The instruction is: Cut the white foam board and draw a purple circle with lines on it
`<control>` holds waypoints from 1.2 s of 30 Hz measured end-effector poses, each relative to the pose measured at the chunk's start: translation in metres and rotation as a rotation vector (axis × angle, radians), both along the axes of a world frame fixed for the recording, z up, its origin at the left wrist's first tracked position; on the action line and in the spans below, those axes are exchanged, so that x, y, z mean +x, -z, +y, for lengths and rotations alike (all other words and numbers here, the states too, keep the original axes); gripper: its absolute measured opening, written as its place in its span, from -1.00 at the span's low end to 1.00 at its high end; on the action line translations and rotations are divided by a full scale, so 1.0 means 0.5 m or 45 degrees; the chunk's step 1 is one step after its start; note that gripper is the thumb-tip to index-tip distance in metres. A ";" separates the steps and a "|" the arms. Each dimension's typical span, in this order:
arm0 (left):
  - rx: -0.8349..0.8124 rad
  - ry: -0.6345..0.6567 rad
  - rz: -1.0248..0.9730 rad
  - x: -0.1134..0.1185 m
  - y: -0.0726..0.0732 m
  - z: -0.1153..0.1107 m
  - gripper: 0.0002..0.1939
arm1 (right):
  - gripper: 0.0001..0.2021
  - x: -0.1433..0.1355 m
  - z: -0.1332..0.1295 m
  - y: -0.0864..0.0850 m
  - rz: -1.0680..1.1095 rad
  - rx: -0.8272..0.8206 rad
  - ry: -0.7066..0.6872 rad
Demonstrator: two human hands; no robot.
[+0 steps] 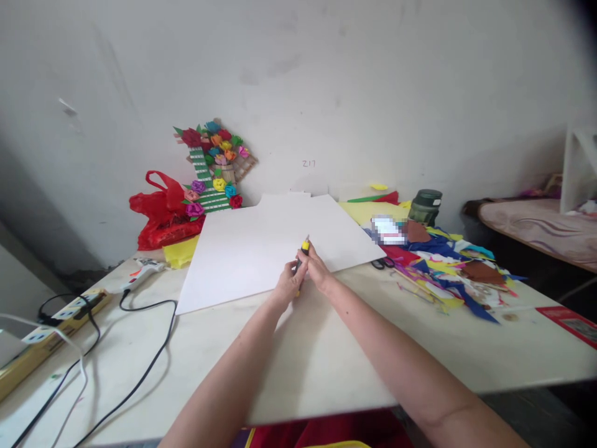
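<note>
Over the near edge of a large white board (pixel 242 249), both hands come together around a yellow-and-black utility knife (pixel 305 246). Its thin metal tip points away from me. My left hand (pixel 289 281) is closed round the lower handle. My right hand (pixel 318 269) also grips the knife, higher up, with fingers near the yellow end. Most of the handle is hidden behind my fingers. The board lies flat on the table (pixel 336 348), its far side close to the wall.
Black-handled scissors (pixel 383 263) lie by the board's right corner. Beyond are colourful paper scraps (pixel 448 267), a blurred phone (pixel 389 230) and a green bottle (pixel 425 207). At left are a red plastic bag (pixel 163 208), paper-flower decoration (pixel 214 168), a glue gun (pixel 143 274) and a power strip (pixel 60 323).
</note>
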State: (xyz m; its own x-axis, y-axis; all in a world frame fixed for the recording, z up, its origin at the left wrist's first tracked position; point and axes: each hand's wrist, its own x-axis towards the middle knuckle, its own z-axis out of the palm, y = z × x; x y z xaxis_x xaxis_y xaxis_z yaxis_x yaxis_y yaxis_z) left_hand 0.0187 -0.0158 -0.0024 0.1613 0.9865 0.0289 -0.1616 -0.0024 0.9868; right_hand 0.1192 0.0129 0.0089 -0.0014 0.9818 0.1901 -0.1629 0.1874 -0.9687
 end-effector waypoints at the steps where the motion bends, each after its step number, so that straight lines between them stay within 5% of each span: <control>1: -0.030 0.036 -0.001 -0.001 -0.002 -0.002 -0.44 | -0.67 0.004 -0.004 -0.005 -0.020 0.027 -0.031; 8: -0.152 0.320 -0.429 -0.029 -0.011 0.003 -0.55 | -0.56 0.019 -0.020 -0.012 0.071 0.016 -0.296; 15: -0.274 0.114 -0.473 -0.023 -0.011 0.006 -0.53 | -0.63 -0.005 -0.034 0.002 0.126 -0.068 -0.346; 22: -0.067 0.000 -0.501 -0.029 0.011 0.018 -0.56 | -0.41 -0.039 -0.052 0.012 0.083 -0.017 -0.106; 26: 0.091 -0.119 -0.478 -0.036 0.015 0.025 -0.54 | -0.49 -0.047 -0.045 0.032 -0.039 -0.042 0.009; 32: 0.108 -0.192 -0.394 -0.036 0.003 0.016 -0.42 | -0.68 -0.050 -0.040 0.047 -0.099 0.026 -0.260; 36: 0.141 -0.133 -0.360 -0.036 -0.001 0.010 -0.41 | -0.68 -0.049 -0.040 0.045 -0.110 0.031 -0.243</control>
